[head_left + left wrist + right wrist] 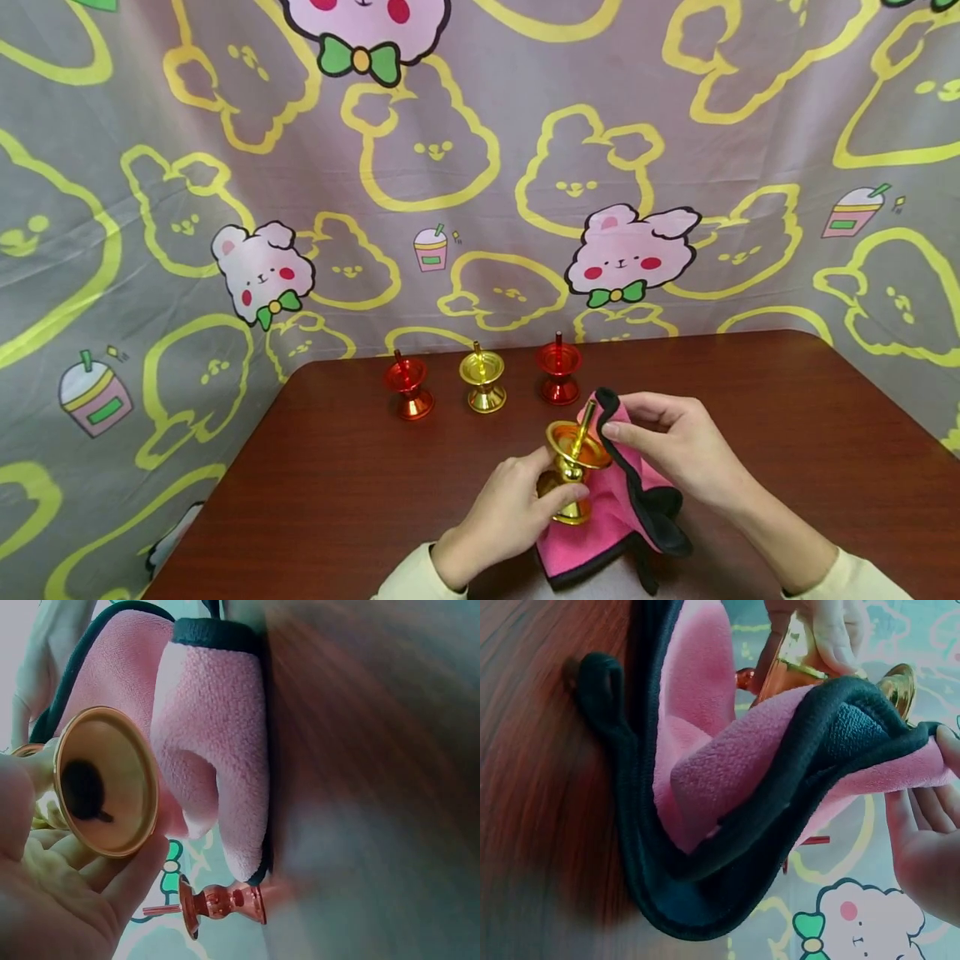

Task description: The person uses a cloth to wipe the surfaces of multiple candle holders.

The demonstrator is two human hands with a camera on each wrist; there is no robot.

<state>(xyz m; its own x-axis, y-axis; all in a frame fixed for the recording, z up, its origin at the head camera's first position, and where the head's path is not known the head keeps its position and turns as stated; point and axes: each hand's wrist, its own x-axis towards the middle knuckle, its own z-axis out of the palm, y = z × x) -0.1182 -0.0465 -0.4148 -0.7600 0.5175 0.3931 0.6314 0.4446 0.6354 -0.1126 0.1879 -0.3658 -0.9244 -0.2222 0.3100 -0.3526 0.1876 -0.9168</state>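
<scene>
In the head view my left hand [510,508] grips a gold candle holder [573,471] by its waist and base, tilted slightly, its spike pointing up. The left wrist view looks into the hollow underside of its base [131,787]. My right hand [682,446] pinches the upper edge of a pink cloth [588,550] with black trim between thumb and fingers. The cloth hangs beside and behind the holder, its lower part near the tabletop. In the right wrist view the cloth [735,757] drapes in a fold, partly covering the holder from that side.
Three more candle holders stand in a row at the back of the brown table [322,500]: a red one [408,383] at left, a gold one [483,379] in the middle and a red one [559,375] at right. A patterned curtain [480,167] rises behind the table.
</scene>
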